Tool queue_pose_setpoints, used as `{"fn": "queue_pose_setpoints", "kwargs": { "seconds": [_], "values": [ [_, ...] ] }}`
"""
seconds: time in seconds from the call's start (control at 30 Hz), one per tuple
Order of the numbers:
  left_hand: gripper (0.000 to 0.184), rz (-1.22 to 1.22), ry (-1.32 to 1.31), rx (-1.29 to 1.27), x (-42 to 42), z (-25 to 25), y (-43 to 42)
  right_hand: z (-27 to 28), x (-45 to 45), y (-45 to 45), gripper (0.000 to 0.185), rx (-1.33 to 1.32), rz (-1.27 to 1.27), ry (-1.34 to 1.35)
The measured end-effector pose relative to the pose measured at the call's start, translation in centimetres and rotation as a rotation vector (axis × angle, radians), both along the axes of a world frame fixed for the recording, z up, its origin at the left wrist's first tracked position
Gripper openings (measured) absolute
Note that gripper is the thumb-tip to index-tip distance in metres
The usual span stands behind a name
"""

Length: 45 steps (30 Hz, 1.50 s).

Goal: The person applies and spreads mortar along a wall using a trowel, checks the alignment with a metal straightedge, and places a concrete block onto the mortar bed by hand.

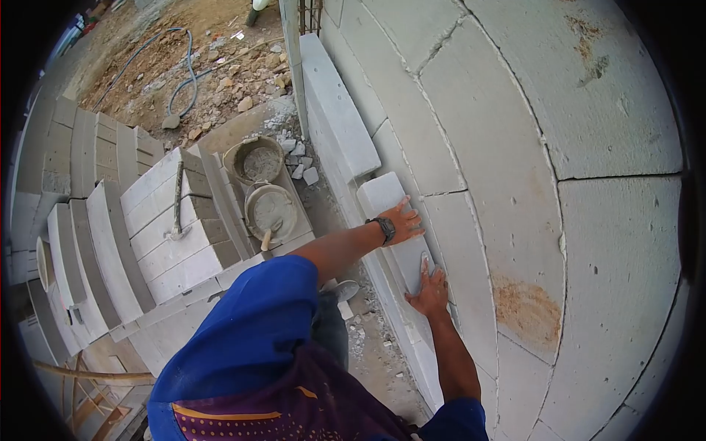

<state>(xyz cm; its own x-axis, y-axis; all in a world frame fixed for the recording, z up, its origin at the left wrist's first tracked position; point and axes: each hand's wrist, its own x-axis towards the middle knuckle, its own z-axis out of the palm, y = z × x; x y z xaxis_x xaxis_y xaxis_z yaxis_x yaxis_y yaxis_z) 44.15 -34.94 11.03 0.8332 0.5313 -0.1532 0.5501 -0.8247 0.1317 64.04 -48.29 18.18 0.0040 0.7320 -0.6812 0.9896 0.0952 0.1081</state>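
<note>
A pale grey block lies lengthwise on a narrow ledge against the block wall, and both hands rest on it. My left hand, with a dark watch at the wrist, lies across its upper part with the fingers spread towards the wall. Nearer to me, my right hand presses on the block's lower part, its thumb and fingers apart. Just beyond, a longer grey block sits on the same ledge, with a small gap between the two. The undersides of my hands are hidden.
To the left stand stacks of grey blocks with a hammer on top. Two buckets of grey mortar stand beside them, a trowel in the nearer one. Rubble lies along the ground; a hose curls behind.
</note>
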Motion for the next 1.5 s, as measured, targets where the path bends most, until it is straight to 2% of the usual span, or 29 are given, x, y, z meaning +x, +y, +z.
{"fn": "queue_pose_setpoints", "kwargs": {
  "seconds": [0.13, 0.23, 0.33, 0.73, 1.0, 1.5],
  "values": [
    [0.047, -0.001, 0.015, 0.006, 0.1, -2.6, 0.9, -1.8, -0.1, 0.9, 0.119, -0.011, -0.001, 0.016],
    [0.047, -0.006, 0.097, -0.028, 0.0, -2.3, 1.4, -3.3, -0.2, 1.2, 0.123, -0.009, -0.012, 0.028],
    [0.047, -0.024, 0.058, 0.011, -0.2, -4.5, 2.0, -4.4, -0.4, 1.4, 0.124, 0.006, -0.019, 0.065],
    [0.064, -0.031, 0.102, -0.054, -0.8, -6.5, 2.7, -7.6, -1.0, 1.4, 0.125, 0.009, -0.039, 0.101],
    [0.045, -0.016, 0.054, -0.022, -1.0, -8.0, 2.8, -9.4, -0.9, 1.3, 0.120, 0.048, -0.022, 0.102],
    [0.043, -0.017, 0.044, -0.017, -1.1, -9.0, 3.1, -10.9, -0.6, 1.2, 0.118, 0.080, -0.031, 0.129]
  ]
}}
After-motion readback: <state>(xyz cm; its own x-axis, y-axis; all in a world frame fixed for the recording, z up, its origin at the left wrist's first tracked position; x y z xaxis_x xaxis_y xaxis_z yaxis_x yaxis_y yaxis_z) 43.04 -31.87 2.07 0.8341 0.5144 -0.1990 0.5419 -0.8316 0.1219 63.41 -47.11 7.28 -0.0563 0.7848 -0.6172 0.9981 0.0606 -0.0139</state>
